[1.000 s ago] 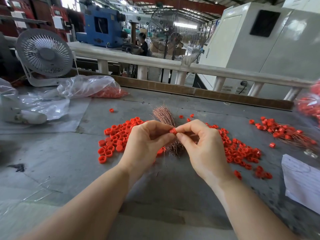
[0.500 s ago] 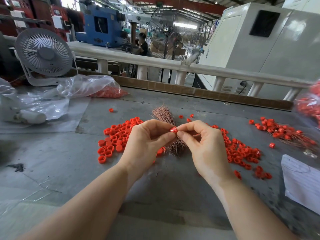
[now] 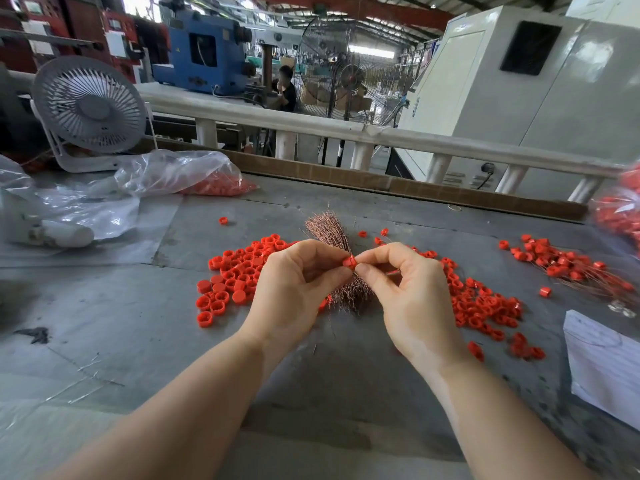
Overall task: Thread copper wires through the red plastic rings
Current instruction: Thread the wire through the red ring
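A small red plastic ring (image 3: 349,262) is pinched between the fingertips of my left hand (image 3: 298,289) and my right hand (image 3: 408,299), held above the grey table. Just behind and below it lies a bundle of thin copper wires (image 3: 329,230), fanned out at its far end. Whether a wire runs through the ring is too small to tell. Loose red rings lie in a pile on the left (image 3: 235,275) and another on the right (image 3: 485,306). Rings with wires through them (image 3: 568,265) lie at the far right.
A white desk fan (image 3: 90,109) and clear plastic bags (image 3: 166,174) holding red rings sit at the back left. A white paper sheet (image 3: 606,362) lies at the right edge. A bag of red parts (image 3: 623,209) is at far right. A cardboard strip (image 3: 415,188) borders the table's back.
Both hands stay together over the wire bundle. The ring has turned slightly between the fingertips, and my right fingers have shifted a little on it.
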Demonstrator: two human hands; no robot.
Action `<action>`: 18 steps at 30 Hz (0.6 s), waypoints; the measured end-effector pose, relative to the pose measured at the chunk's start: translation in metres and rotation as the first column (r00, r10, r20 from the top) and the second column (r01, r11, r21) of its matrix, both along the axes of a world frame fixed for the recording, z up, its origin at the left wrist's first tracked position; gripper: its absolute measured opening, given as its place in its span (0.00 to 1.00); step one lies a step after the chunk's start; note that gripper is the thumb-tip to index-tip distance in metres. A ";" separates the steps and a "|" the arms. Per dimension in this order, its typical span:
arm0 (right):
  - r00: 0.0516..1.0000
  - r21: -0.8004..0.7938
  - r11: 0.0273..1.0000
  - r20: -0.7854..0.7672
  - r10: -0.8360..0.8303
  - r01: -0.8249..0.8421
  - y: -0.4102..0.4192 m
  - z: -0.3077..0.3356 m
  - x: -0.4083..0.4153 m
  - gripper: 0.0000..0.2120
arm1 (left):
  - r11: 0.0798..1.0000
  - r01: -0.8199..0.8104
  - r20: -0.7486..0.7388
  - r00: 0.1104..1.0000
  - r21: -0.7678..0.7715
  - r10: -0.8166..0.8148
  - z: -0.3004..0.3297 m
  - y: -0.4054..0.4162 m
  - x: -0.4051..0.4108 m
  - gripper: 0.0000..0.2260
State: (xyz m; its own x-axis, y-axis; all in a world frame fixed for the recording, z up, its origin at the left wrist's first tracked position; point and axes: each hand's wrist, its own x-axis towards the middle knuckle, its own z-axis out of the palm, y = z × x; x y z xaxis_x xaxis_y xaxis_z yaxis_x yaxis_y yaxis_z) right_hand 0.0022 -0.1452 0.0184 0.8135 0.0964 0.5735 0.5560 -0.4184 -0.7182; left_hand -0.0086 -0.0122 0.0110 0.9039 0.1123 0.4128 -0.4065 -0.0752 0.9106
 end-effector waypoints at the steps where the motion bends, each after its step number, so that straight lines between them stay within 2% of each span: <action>1: 1.000 -0.001 1.000 0.004 -0.004 0.004 0.000 0.000 0.000 0.11 | 1.000 -0.006 0.004 1.000 0.007 0.006 0.000 0.000 0.000 0.11; 7: 0.999 -0.005 1.000 0.040 -0.013 0.014 0.003 0.001 -0.002 0.12 | 0.999 -0.048 0.021 0.999 0.010 0.047 0.001 -0.002 -0.002 0.09; 14: 0.998 -0.097 0.995 0.064 -0.006 0.012 0.003 0.002 -0.003 0.06 | 0.997 -0.072 0.010 0.997 0.024 0.072 0.000 -0.002 -0.003 0.11; 18: 0.999 -0.088 0.996 0.049 0.017 -0.013 0.002 0.002 -0.002 0.06 | 0.999 -0.023 -0.028 0.999 -0.050 0.021 0.001 -0.002 -0.002 0.11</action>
State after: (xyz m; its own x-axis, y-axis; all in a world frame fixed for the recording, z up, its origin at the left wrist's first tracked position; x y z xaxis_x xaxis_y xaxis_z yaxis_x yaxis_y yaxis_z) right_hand 0.0000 -0.1435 0.0206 0.7824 0.1599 0.6019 0.5966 -0.4695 -0.6508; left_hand -0.0105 -0.0144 0.0119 0.9119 0.1521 0.3812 -0.3800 -0.0380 0.9242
